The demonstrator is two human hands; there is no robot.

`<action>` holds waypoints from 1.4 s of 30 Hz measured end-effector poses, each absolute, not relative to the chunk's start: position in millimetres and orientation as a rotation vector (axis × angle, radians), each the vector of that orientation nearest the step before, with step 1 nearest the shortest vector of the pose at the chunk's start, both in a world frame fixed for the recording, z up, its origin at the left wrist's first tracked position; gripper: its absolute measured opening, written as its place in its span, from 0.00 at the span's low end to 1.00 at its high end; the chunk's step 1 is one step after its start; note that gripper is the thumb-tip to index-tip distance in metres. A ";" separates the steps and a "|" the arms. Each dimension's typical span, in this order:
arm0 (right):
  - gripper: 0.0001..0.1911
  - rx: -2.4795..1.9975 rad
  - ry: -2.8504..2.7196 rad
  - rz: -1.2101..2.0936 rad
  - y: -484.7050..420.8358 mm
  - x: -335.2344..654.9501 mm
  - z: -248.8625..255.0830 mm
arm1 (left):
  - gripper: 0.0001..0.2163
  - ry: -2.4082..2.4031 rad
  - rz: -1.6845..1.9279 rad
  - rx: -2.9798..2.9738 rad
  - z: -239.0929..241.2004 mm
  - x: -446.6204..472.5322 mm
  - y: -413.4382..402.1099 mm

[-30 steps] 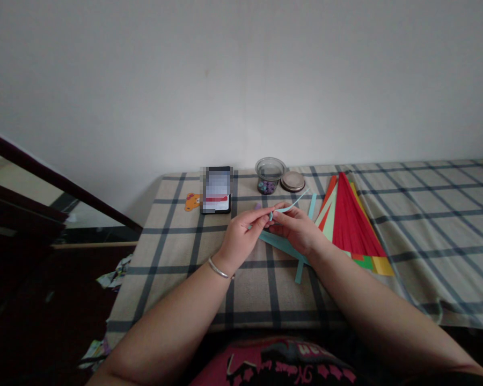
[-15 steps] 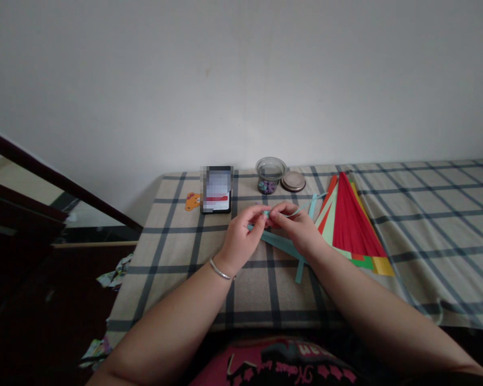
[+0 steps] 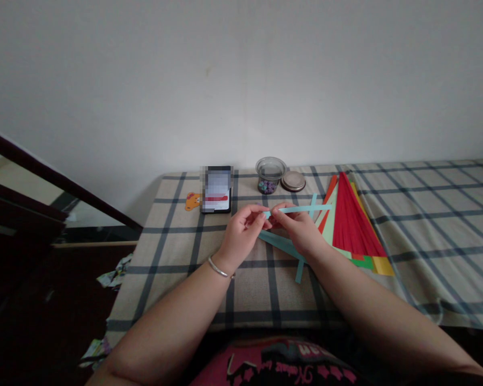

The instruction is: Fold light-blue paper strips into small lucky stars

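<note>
Between my two hands is a light blue paper strip (image 3: 308,209), its loose end reaching out to the right over the other papers. My left hand (image 3: 245,228) pinches the strip's left end between thumb and fingertips. Close beside it, my right hand (image 3: 293,222) grips the same strip with thumb and forefinger. The folded part at the fingertips is too small to make out. Under my hands more light blue strips (image 3: 282,245) lie on the checked tablecloth, partly covered by my right hand. A fan of red paper strips (image 3: 354,225) lies right of my right hand, with orange, green and yellow ones around it.
A clear plastic tub (image 3: 270,174) with small purple and teal pieces stands near the wall, its round lid (image 3: 293,180) beside it. Left of these are a propped phone (image 3: 218,190) and an orange bear-shaped cutout (image 3: 192,202). A dark railing (image 3: 64,174) slopes down at the left.
The strip's loose end has turned from edge-on to flat and now points straighter to the right. Both hands have stayed nearly in place, still pinching it.
</note>
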State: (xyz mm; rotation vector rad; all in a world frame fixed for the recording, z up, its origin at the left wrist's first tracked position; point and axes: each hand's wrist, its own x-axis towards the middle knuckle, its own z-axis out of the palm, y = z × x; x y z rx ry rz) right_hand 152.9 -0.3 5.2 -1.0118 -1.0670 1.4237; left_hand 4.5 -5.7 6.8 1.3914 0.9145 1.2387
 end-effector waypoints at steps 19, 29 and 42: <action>0.14 -0.866 -0.931 1.694 -1.7 152.7 4.7 | 0.11 0.835 1.215 1.348 4.5 3.2 -3.9; 0.14 -0.799 -0.943 1.729 -1.6 153.0 4.7 | 0.12 0.746 1.182 1.279 -0.8 3.0 -0.5; 0.14 -0.794 -1.114 1.686 -0.1 154.1 5.4 | 0.17 0.711 1.129 1.370 -2.9 3.7 0.7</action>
